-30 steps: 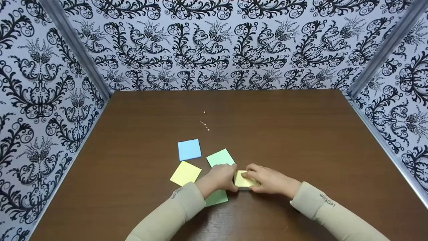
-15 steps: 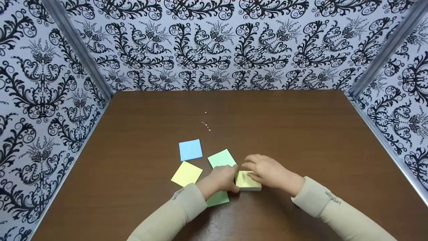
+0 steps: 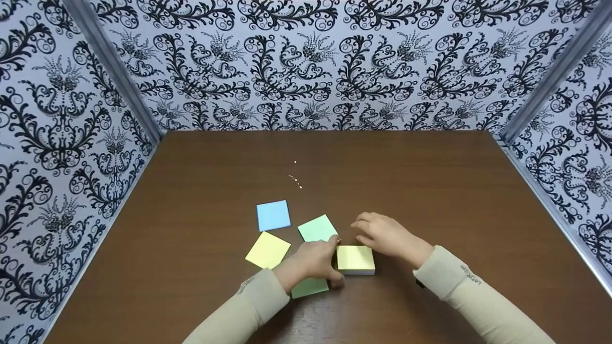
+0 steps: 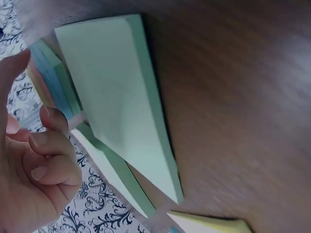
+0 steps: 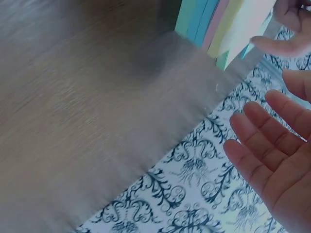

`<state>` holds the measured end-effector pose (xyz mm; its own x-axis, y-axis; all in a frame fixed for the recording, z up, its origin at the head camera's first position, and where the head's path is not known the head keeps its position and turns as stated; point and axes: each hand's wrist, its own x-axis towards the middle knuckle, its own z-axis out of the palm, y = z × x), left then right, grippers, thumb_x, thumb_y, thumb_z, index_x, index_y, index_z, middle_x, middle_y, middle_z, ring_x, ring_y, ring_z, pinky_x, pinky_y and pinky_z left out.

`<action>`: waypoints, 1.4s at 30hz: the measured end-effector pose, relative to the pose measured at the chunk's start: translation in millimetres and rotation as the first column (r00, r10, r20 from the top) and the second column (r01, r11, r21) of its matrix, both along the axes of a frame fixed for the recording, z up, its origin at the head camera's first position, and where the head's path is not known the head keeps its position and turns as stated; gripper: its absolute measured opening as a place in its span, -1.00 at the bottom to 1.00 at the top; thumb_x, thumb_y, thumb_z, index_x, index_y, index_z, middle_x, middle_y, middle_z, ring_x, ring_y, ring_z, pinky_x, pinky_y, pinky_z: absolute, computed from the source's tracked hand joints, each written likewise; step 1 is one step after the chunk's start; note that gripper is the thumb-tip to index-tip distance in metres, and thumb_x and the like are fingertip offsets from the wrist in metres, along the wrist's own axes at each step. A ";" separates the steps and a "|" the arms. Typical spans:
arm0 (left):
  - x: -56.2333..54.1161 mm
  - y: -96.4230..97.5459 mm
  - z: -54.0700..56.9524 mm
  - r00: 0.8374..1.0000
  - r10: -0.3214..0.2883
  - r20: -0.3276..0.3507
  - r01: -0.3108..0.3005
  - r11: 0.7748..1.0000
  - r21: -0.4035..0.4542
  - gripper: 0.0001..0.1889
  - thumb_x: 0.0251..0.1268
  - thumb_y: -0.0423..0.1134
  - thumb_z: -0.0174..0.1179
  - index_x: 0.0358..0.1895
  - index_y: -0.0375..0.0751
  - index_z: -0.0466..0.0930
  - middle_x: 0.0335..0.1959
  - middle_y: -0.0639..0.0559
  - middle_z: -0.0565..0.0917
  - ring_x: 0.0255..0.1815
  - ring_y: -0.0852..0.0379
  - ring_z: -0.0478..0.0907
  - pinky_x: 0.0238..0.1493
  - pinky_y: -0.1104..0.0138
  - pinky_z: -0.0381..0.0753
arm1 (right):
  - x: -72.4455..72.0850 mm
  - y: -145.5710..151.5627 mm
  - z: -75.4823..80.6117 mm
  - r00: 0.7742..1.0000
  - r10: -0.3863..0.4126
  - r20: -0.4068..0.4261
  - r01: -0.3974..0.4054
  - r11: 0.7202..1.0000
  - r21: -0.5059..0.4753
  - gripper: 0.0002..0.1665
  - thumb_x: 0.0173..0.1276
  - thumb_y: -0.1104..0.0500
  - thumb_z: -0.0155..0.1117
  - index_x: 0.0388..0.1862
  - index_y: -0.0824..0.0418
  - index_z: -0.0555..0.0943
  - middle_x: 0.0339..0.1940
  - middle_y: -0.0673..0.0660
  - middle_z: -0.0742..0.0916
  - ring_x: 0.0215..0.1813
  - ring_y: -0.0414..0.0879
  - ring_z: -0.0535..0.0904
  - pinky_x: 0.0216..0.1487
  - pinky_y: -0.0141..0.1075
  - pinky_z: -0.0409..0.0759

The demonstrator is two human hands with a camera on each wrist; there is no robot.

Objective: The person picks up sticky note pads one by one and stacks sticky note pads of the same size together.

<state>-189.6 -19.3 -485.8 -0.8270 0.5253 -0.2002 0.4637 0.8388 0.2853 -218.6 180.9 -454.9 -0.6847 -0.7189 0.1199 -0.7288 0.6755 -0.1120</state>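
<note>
Two hands are seen poised around a stack [image 3: 356, 259] of paper blocks on a brown table [image 3: 430, 167], the top layer yellow, with pink, blue and green edges shown beneath. At the stack's left side, the left hand [image 3: 311, 260] is held with thumb and fingers spread; whether the paper is touched cannot be told. Near the far right corner, the right hand [image 3: 385, 236] is held clear, its fingers extended and nothing gripped. The far green block [image 3: 317, 228] and near green block [image 3: 311, 286] are partly covered by the left hand; the yellow block [image 3: 267, 250] and blue block [image 3: 273, 215] are scattered farther left. Slipping layers are judged the chief risk: if the stack were pushed from the left alone, with no support given on the right, its edges could be skewed. Either green block might also be nudged by a low wrist, or overlooked because its view is blocked.
</note>
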 end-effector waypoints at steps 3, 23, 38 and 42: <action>-0.6 -14.6 2.5 1.000 0.023 -0.004 -0.022 0.999 0.047 -0.08 -0.13 0.18 0.34 0.30 -0.19 0.16 -0.55 0.08 0.55 -0.59 0.18 0.46 -0.55 0.30 0.44 | -2.2 8.0 0.6 0.999 -0.040 0.001 0.040 0.999 0.000 -0.68 0.22 0.20 0.24 -0.06 0.32 0.58 -0.11 0.23 0.61 -0.09 0.08 0.56 -0.13 -0.10 0.54; -3.4 -113.8 -5.3 0.953 0.301 -0.023 -0.296 0.946 0.131 -0.47 0.06 -0.15 0.26 0.10 -0.31 0.41 -0.44 -0.05 0.55 -0.52 0.11 0.37 -0.51 0.23 0.39 | -45.7 -33.1 -4.0 0.985 0.103 0.140 -0.122 0.984 0.133 -0.56 0.20 0.18 0.29 0.05 0.32 0.54 0.07 0.23 0.58 0.09 0.07 0.51 0.03 -0.14 0.49; 1.1 -101.4 -9.1 0.970 0.242 -0.022 -0.237 0.961 0.143 -0.61 0.03 -0.13 0.20 -0.06 -0.21 0.43 -0.52 0.03 0.50 -0.53 0.11 0.41 -0.55 0.22 0.39 | -51.5 -80.9 -10.7 0.953 0.058 0.297 -0.175 0.907 0.383 -0.36 0.13 0.08 0.35 0.21 0.19 0.45 0.36 0.17 0.36 0.35 0.03 0.28 0.32 -0.13 0.19; 0.5 -100.4 -11.3 0.974 0.224 -0.023 -0.218 0.964 0.150 -0.61 0.04 -0.16 0.19 -0.03 -0.21 0.44 -0.51 0.02 0.53 -0.51 0.11 0.44 -0.53 0.20 0.43 | -51.4 -82.3 -13.2 0.955 0.065 0.290 -0.179 0.906 0.384 -0.32 0.13 0.09 0.36 0.23 0.22 0.42 0.35 0.19 0.37 0.29 0.07 0.35 0.27 -0.13 0.28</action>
